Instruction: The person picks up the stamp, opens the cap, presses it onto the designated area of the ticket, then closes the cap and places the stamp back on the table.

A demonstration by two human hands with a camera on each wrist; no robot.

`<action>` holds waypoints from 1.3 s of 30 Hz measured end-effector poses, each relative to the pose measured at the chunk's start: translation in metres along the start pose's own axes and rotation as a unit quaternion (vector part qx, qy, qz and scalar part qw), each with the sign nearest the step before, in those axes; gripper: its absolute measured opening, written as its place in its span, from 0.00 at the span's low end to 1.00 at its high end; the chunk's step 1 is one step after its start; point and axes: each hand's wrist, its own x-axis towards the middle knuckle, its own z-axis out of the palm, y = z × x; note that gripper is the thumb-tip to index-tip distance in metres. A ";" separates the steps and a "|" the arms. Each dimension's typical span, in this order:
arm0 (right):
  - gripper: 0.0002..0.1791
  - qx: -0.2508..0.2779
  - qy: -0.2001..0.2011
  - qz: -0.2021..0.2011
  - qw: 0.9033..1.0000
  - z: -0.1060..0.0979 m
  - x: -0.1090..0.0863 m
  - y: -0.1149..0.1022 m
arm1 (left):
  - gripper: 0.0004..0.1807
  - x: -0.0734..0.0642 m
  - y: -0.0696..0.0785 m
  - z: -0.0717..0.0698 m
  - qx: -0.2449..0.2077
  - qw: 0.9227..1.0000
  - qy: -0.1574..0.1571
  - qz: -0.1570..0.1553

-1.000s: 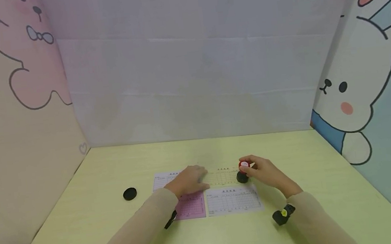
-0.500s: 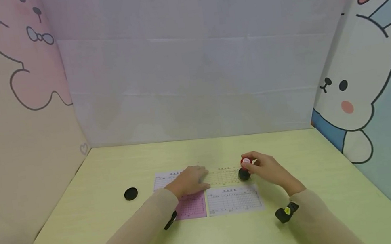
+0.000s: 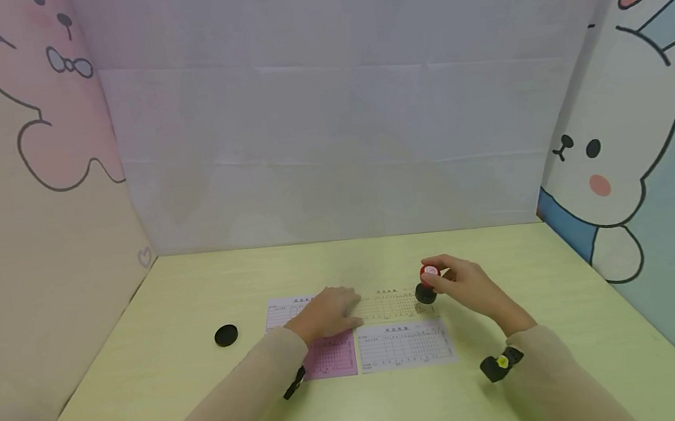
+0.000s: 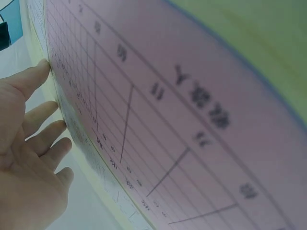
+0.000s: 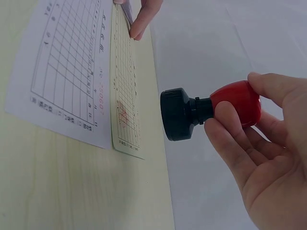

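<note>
Holding stamp (image 5: pixel 204 109) by its red handle, R hand (image 3: pixel 463 285) grips betw. thumb & fingers; black base is raised clear of yellow form (image 3: pixel 387 307), nr its right end. Red imprint (image 5: pixel 123 115) shows on same form, nr that end. L hand (image 3: pixel 325 312): fingers extended & slightly spread, resting nr left end of yellow form. Adj. sheets, per head view: pale form (image 3: pixel 283 313), upper left, partly covered by L hand; pink form (image 3: pixel 333 360), lower left; white form (image 3: pixel 405 346), lower right. Round black cap (image 3: pixel 226 335) on table (image 3: pixel 363 418), left of sheets, apart.
</note>
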 end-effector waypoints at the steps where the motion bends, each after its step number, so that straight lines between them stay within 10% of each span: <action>1: 0.25 0.002 0.001 -0.001 1.000 0.000 0.000 -0.001 | 0.32 0.000 -0.001 0.001 -0.002 1.000 0.001 0.001; 18: 0.23 0.034 -0.005 -0.023 0.999 0.006 -0.002 -0.012 | 0.29 -0.014 -0.009 -0.011 -0.074 0.997 0.034 0.003; 39: 0.22 0.038 -0.022 -0.035 0.998 0.018 0.002 -0.014 | 0.28 -0.084 -0.042 -0.033 -0.084 0.995 0.047 -0.031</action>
